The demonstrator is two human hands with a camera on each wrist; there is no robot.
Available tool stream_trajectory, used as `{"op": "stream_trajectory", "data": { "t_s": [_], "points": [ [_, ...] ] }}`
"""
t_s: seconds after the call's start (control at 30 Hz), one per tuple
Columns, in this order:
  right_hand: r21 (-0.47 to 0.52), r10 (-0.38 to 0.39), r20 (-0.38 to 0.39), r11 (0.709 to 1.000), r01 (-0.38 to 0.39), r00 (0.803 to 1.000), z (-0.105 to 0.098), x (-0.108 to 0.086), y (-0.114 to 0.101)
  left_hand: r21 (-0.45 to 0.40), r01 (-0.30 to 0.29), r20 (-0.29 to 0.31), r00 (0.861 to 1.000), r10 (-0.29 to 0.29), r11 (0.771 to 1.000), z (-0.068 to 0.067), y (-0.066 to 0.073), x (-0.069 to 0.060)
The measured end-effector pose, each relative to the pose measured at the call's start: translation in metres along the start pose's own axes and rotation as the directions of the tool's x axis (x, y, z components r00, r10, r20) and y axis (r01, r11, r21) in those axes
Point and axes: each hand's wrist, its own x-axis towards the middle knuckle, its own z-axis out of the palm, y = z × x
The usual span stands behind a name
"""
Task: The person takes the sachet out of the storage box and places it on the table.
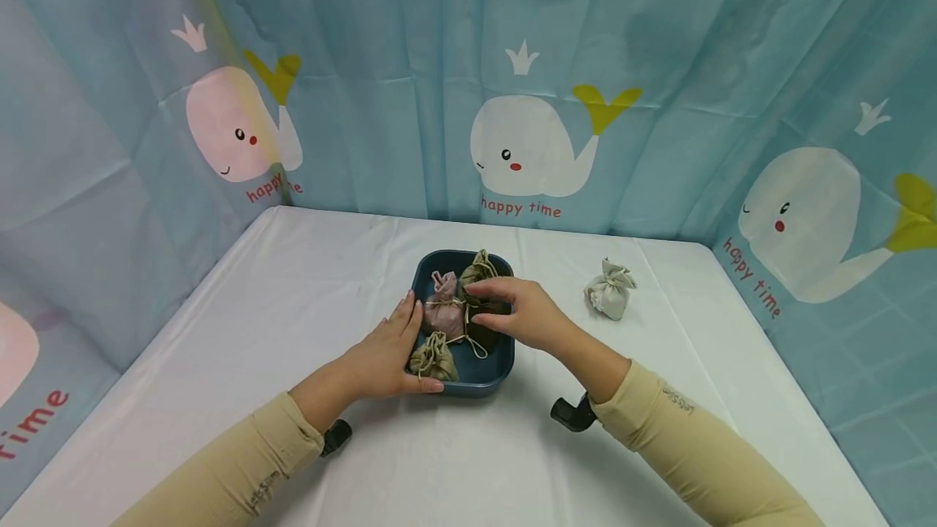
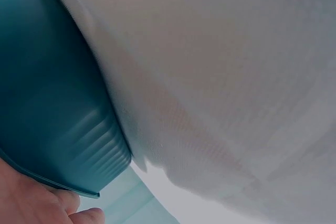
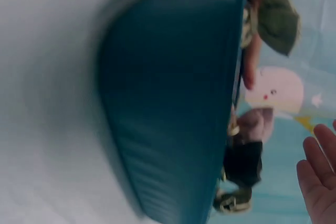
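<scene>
A dark blue plastic basin stands on the table holding several small drawstring pouches. Inside are a pink pouch, a khaki pouch at the near left, an olive pouch at the back and a dark pouch, partly hidden by my right hand. My left hand rests with extended fingers along the basin's left rim, thumb at the near corner. Over the basin's right side is my right hand; in the right wrist view its fingers are spread, apart from the pouches, holding nothing.
A pale grey pouch sits on the white tablecloth to the right of the basin. Blue curtains printed with whales stand behind and beside the table. Black camera mounts hang below both wrists.
</scene>
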Motion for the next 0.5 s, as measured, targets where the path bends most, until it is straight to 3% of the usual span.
{"op": "stream_trajectory", "data": {
  "t_s": [0.27, 0.5],
  "points": [
    [-0.034, -0.08, 0.127, 0.996, 0.085, 0.989, 0.022, 0.004, -0.006, 0.007, 0.0, 0.007, 1.0, 0.0, 1.0, 0.001, -0.001, 0.0],
    [-0.035, -0.149, 0.22, 0.987, 0.16, 0.964, 0.03, 0.006, -0.013, 0.005, -0.011, 0.0, 1.0, 0.011, 1.0, 0.001, -0.002, 0.0]
  ]
}}
